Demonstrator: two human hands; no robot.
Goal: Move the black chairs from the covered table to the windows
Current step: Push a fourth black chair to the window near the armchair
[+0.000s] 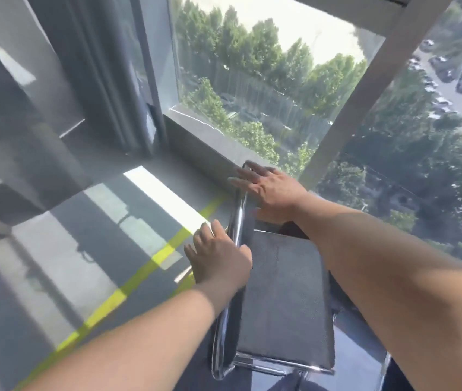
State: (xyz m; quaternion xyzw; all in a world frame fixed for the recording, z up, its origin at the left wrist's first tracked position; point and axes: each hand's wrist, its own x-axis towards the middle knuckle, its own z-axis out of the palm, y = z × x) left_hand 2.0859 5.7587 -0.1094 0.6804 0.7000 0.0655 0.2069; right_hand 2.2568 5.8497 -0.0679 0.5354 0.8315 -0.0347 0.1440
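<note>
Window (266,80) wall ahead, with trees and parked cars seen far below through the glass. The view is crossed diagonally by a pale mullion (365,88). Grey floor (83,249) is marked with a yellow tape line (105,303) and lit by sun patches. A low grey sill (204,142) is run along the base of the glass.

Black chair (283,300) is placed right at the window, its far end at the sill. Whether it touches cannot be told through the blur. The black pad is seen from above. It is edged on the left by a chrome tube (237,218), which is run from the sill end toward the bottom of the view, then bent across under the pad's near edge.

Left-hand grip (218,261) is laid palm down on the chrome tube about midway along, fingers spread and mostly straight, hung over the tube's floor side. Right-hand grip (269,190) is set on the tube's top corner by the sill, fingers straight and fanned leftward, thumb spread out below them. Both grips are held wide and flat against the tube.

The chair is framed by the two forearms: the pad lies just right of the left-hand grip and below the right-hand grip. Finer finger contact is lost in motion blur.
</note>
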